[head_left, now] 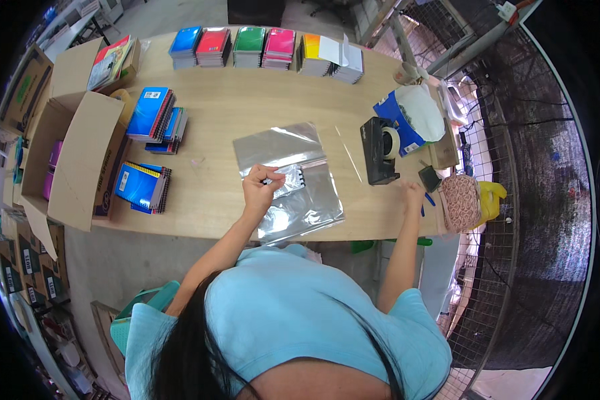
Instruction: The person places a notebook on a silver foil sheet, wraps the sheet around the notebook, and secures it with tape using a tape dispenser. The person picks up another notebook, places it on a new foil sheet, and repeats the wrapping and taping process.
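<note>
Clear plastic sheet (293,200) | under left hand (260,190) grip | notebook (288,179) beneath fingertips

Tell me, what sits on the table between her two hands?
In the head view, between the left hand on the wrapped notebook and the right hand lie clear plastic sheets, bare wood, and the black tape dispenser slightly farther back.

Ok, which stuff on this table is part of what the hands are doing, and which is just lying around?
In hand:
- left hand pinching a wrapped spiral notebook
- clear plastic sheets under it
- right hand resting beside the tape dispenser

Lying about:
- row of coloured notebook stacks at the far edge
- blue notebooks at the left
- open cardboard box
- patterned pouch
</note>
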### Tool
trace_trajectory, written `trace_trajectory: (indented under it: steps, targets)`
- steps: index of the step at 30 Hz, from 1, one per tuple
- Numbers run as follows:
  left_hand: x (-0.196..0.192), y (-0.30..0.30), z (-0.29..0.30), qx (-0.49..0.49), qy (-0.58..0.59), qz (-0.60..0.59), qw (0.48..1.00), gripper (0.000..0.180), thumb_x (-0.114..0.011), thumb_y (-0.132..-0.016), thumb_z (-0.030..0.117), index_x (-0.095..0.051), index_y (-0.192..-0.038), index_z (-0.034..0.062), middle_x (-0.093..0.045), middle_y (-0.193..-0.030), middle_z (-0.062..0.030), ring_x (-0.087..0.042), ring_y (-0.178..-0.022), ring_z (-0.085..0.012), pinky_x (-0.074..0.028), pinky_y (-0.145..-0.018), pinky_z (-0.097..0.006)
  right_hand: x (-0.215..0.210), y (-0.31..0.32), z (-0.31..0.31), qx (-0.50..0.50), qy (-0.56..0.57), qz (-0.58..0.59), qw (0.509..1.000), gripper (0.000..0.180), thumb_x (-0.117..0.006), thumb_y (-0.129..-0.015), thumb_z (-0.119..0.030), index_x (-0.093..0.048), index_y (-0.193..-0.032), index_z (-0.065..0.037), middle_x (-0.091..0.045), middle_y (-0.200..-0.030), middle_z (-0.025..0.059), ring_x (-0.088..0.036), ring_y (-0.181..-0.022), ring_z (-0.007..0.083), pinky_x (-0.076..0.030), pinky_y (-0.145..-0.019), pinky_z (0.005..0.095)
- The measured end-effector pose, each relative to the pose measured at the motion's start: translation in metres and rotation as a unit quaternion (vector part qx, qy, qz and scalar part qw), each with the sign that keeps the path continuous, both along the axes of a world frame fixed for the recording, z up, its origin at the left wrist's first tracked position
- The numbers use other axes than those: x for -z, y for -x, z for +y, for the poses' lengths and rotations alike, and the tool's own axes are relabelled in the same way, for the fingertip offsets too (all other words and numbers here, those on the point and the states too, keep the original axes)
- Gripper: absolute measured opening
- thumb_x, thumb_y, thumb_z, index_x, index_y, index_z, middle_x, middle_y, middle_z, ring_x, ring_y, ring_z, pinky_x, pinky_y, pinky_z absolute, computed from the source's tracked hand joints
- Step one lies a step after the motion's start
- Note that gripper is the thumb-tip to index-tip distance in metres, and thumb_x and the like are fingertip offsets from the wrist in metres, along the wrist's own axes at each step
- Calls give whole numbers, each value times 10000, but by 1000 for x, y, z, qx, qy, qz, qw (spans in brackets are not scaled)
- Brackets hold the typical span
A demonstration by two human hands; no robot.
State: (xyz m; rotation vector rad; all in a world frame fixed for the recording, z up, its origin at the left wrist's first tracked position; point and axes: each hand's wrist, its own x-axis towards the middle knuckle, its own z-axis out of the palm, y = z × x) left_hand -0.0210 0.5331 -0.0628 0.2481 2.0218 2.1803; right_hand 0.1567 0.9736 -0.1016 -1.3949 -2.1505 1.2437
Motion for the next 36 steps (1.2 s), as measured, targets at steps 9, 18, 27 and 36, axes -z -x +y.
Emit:
trace_trajectory:
  steps: [9,18,27,36]
  targets:
    - [0,-6,2,9,9,98,995,162,-757,-676,-104,-678,-667,37,-550,-869,-69,-630,-996,-226,-494,-829,-341,28,18,-163,72,351,296,885,181,-579,-968,-88,-568,-1136,-19,-566,-686,37,-530,-526,135,-455,-462,256]
    - [0,-9,3,15,27,109,994,133,-759,-693,-69,-689,-733,38,-575,-906,-87,-642,-990,-237,-502,-824,-346,-93,91,-329,-146,166,191,957,1002,-745,-849,-37,-49,-1570,-42,-601,-601,36,-522,-448,94,-391,-395,241]
    - [-34,6,-34,193,77,132,969,888,-799,-716,82,-334,-1473,88,-586,-1271,-172,-578,-1176,-327,-474,-983,-423,28,85,-311,-215,-1,276,937,1028,-745,-844,-60,-36,-1586,-110,-637,-853,93,-571,-645,132,-466,-569,291]
    - [-113,-43,-90,211,254,626,707,887,-763,-738,130,-346,-1519,181,-438,-1459,-162,-428,-1345,-373,-311,-1145,-487,-50,83,-280,-257,731,229,589,630,-522,-988,-482,-419,-1445,-60,-555,-1383,156,-565,-1242,306,-504,-996,473]
